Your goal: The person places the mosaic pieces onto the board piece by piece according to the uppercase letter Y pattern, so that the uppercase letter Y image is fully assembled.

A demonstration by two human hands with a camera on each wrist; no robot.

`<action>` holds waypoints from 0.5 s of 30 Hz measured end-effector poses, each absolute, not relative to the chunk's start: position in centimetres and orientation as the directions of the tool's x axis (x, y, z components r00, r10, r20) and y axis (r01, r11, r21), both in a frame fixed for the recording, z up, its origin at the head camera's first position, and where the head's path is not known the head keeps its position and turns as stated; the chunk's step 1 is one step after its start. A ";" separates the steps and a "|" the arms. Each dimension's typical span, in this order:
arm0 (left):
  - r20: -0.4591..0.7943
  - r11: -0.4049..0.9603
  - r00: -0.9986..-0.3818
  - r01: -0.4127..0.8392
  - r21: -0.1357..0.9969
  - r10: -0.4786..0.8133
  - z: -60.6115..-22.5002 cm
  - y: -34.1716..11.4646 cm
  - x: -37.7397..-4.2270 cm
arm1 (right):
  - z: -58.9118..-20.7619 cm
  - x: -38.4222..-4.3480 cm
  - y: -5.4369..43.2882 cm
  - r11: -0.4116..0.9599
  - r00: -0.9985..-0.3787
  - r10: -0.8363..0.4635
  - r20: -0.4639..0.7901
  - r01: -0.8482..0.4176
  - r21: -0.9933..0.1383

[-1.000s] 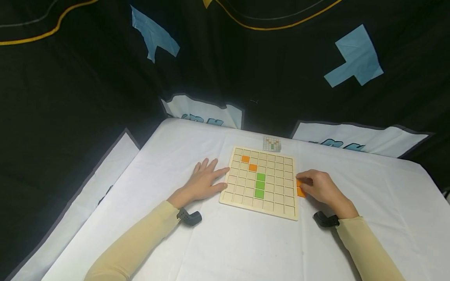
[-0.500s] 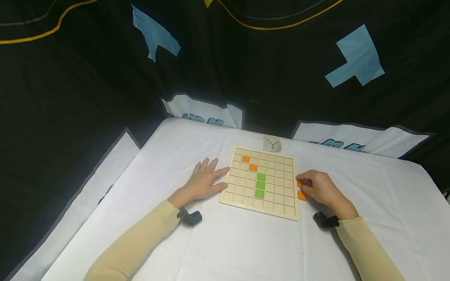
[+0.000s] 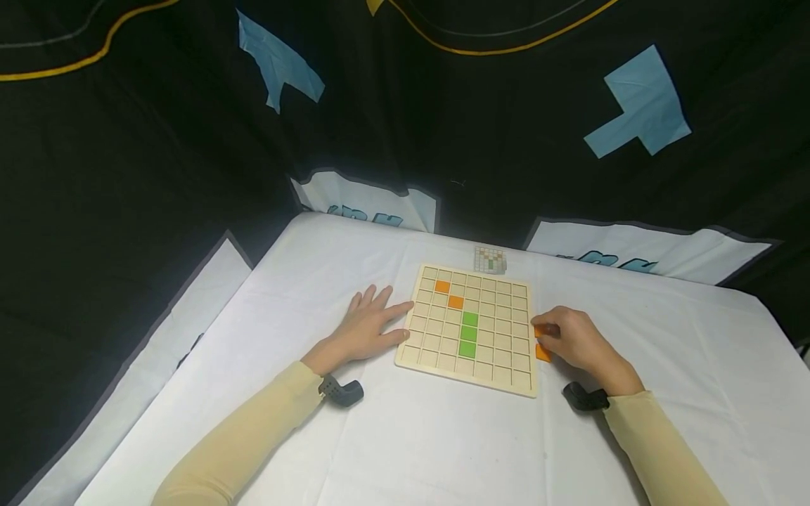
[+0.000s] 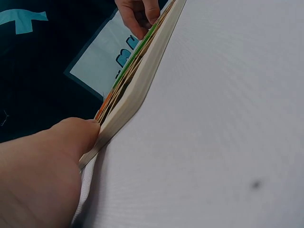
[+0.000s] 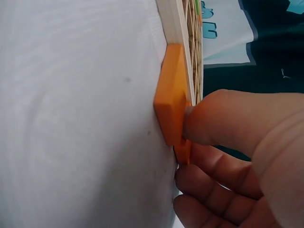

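Note:
A square wooden grid board [image 3: 506, 337] lies flat on the white table. Two orange tiles [image 3: 455, 302] sit diagonally in its cells, and a column of green tiles [image 3: 468, 334] runs below them. My left hand [image 3: 363, 330] rests with fingers spread on the cloth, thumb and index finger touching the board's left edge. Past the right edge, my right hand [image 3: 572, 341] pinches an orange tile [image 5: 183, 153] between thumb and fingers, which partly cover it. Another loose orange tile [image 5: 171, 95] lies nearer me, against the board's side.
Behind the board lies a small card [image 3: 490, 260] printed with a grid pattern. White cloth [image 3: 436, 443] covers the table, and a black curtain [image 3: 405, 126] hangs beyond its far edge. A dark wrist device [image 3: 342, 391] sits at the left sleeve's cuff.
The two loose orange tiles lay close together a second ago; now a gap separates them, the nearer one slightly closer to me. My right hand has shifted very slightly. My left hand stays still.

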State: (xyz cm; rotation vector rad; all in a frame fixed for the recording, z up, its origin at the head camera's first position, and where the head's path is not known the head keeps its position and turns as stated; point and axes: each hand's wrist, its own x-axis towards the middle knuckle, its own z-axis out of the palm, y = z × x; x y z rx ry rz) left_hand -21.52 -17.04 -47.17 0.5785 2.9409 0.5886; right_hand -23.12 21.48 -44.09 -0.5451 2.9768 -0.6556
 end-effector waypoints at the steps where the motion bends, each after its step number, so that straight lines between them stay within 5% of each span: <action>1: -0.009 0.854 -0.925 0.348 0.387 0.381 -47.2 -17.0 -21.5 | -44.1 -23.1 21.5 0.850 -0.938 -0.347 0.028 -0.327 -0.412; 15: -0.009 0.850 -0.924 0.348 0.396 0.383 -47.3 -17.1 -21.6 | -43.9 -23.1 21.9 0.845 -0.935 -0.353 0.027 -0.331 -0.419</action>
